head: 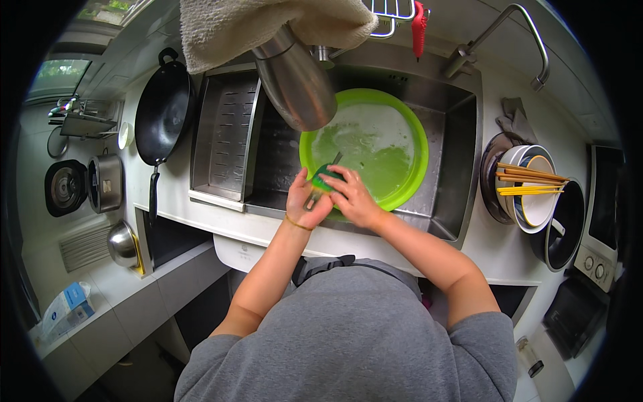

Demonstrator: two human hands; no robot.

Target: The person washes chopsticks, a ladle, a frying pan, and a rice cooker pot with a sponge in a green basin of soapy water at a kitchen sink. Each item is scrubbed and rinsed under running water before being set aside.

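Over the near-left rim of a green plastic basin (423, 158), my two hands meet around a slim metal utensil (310, 202). My left hand (300, 200) supports it from the left, palm turned up. A green-and-yellow sponge (322, 181) is wrapped about its middle, pressed there by the fingers of my right hand (354, 195). Both ends of the utensil stick out of the sponge; its exact kind is blurred. Cloudy, sudsy water (374, 151) fills the basin, which stands inside a stainless steel sink (439, 151).
A brushed-metal cylinder (296, 85) and a beige towel (226, 35) overhang the sink. Left of it sit a slotted steel tray (226, 135) and a black wok (163, 110). Stacked bowls (540, 213) topped with chopsticks (530, 173) stand right, below a curved faucet (532, 35).
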